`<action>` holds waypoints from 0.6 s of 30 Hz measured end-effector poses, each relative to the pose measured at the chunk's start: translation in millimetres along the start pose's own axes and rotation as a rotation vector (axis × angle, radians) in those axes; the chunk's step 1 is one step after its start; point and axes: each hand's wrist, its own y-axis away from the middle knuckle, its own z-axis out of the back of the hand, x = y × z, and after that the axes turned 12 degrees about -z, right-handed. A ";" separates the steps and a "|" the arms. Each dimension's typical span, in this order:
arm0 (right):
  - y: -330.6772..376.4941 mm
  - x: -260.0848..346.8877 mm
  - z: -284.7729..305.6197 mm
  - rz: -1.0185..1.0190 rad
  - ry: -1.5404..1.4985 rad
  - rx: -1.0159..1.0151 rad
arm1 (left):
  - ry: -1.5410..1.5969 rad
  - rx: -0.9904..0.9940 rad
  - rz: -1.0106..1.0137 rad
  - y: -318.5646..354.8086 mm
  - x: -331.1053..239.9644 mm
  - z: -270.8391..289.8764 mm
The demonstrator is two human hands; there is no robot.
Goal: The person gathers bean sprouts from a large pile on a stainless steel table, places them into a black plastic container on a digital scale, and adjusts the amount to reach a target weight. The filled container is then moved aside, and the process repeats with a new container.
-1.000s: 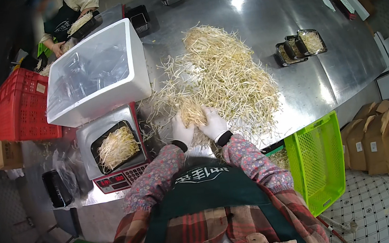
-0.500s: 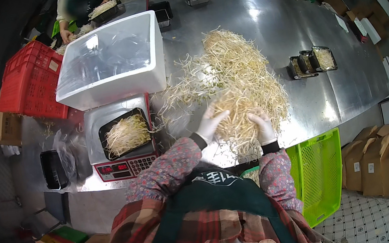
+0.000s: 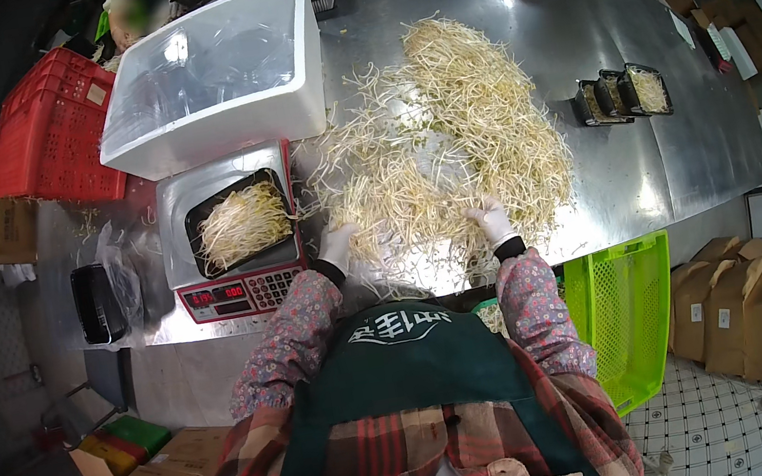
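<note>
Pale bean sprouts (image 3: 506, 121) lie in a broad heap across the metal table, with a looser spread (image 3: 396, 204) of them between my hands. At the left edge of this spread, my left hand (image 3: 338, 246), in a white glove, is closed on some sprouts, its fingers partly hidden. My right hand (image 3: 493, 221), gloved too, has its fingers bent around strands at the right edge. To the left, a black tray (image 3: 270, 178) filled with sprouts rests on a digital scale (image 3: 173, 196) with a red front panel.
Behind the scale stands a white foam box (image 3: 210, 145) lined with clear plastic, beside a red crate (image 3: 41, 141). An empty black tray (image 3: 98, 305) sits at left; small filled trays (image 3: 645, 90) at right. A green crate (image 3: 625, 320) stands below the table edge. Co-workers are across the table.
My hands have moved apart, the left one going farther left. The clump that was bunched between them is now spread loosely on the table. The view has shifted slightly.
</note>
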 end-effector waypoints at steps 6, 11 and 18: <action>-7.0 -4.5 0.8 0.088 0.114 -0.139 | 0.025 0.015 -0.050 6.1 3.6 28.3; 12.2 48.0 -81.5 0.233 0.624 -0.468 | -0.065 0.017 -0.181 18.9 -5.2 4.7; -32.7 8.6 -36.0 0.107 0.444 -0.289 | -0.425 0.010 -0.384 9.7 6.8 -6.1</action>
